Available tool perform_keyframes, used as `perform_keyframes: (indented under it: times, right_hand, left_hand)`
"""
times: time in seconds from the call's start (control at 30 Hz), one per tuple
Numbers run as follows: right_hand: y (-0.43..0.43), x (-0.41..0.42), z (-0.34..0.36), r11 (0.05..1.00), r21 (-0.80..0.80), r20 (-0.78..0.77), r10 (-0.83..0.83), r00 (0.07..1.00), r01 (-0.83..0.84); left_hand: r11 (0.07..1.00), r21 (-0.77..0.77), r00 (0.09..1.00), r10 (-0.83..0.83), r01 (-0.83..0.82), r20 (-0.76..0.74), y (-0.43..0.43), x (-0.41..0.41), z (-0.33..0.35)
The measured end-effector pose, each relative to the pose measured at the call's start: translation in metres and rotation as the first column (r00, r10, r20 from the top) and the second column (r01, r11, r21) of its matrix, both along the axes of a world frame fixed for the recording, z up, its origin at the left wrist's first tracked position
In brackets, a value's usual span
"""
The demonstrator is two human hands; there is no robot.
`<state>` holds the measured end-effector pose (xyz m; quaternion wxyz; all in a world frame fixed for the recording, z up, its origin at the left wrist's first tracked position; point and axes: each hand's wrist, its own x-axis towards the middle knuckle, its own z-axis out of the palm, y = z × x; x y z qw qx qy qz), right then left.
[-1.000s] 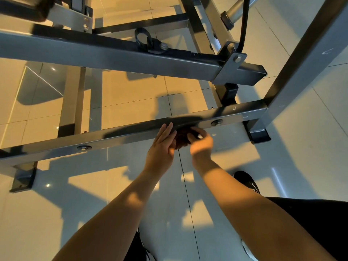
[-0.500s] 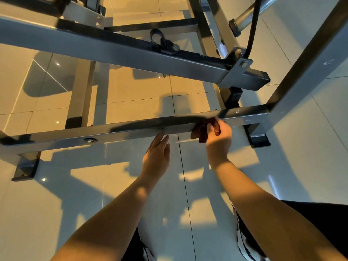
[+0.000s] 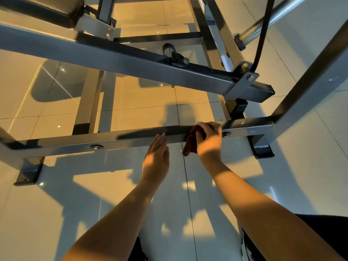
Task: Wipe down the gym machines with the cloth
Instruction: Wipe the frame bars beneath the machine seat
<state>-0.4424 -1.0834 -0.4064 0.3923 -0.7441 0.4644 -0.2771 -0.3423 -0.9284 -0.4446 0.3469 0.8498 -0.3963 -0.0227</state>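
Your right hand (image 3: 209, 142) has slid back to the left along the low crossbar (image 3: 131, 137) since half a second ago, uncovering the bolt (image 3: 226, 134) that it hid then. That bolt now sits just to the right of your knuckles. Your left hand (image 3: 157, 159) has come up too, and its fingertips meet the bar's near face again.

Your right hand's fingers are curled over the top of the crossbar. They grip the dark reddish-brown cloth (image 3: 191, 142) and press it against the metal. The cloth is bunched on the left side of that hand, and a fold hangs down past the bar's lower edge.

Your left hand holds nothing. Its fingers lie straight and together, just left of the cloth but apart from it.

A second bolt (image 3: 96, 147) sits further left on the same bar. The bar's right end joins a slanted post (image 3: 310, 78) above a black foot plate (image 3: 262, 150) on the glossy tiled floor (image 3: 56, 213). Beyond the crossbar a thicker grey beam (image 3: 113, 59) runs across, and a black cable (image 3: 263, 34) comes down to its bracket at the far right.
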Motion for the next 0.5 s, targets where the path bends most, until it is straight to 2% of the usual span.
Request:
perform_keyframes:
  times: [0.03,0.07,0.17,0.23,0.37,0.5]
  right_hand:
    - [0.003,0.009,0.003,0.999,-0.04,-0.013,0.028,1.0,-0.028]
    - [0.011,0.022,0.008,0.987,-0.099,-0.053,0.12,0.991,-0.125]
    - [0.041,0.062,0.007,0.899,-0.12,-0.086,0.413,0.907,-0.421]
    - [0.048,0.07,0.005,0.856,-0.149,-0.125,0.481,0.868,-0.496]
    - [0.021,0.043,-0.002,0.848,-0.127,-0.286,0.465,0.838,-0.514]
    - [-0.004,0.012,0.0,0.932,-0.128,-0.337,0.282,0.898,-0.34]
  left_hand:
    - [1.0,-0.018,1.0,0.014,-0.014,-0.011,0.0,0.002,0.0]
    - [0.999,-0.04,0.999,0.034,-0.035,-0.024,-0.001,0.004,0.0]
    - [0.987,-0.091,0.984,0.121,-0.133,-0.129,-0.003,0.008,0.004]
    - [0.982,-0.097,0.978,0.148,-0.164,-0.148,-0.007,0.01,0.007]
    - [0.99,-0.055,0.989,0.127,-0.132,-0.08,-0.014,0.004,0.005]
    - [0.991,0.044,0.988,0.129,-0.126,-0.079,-0.02,-0.002,0.014]
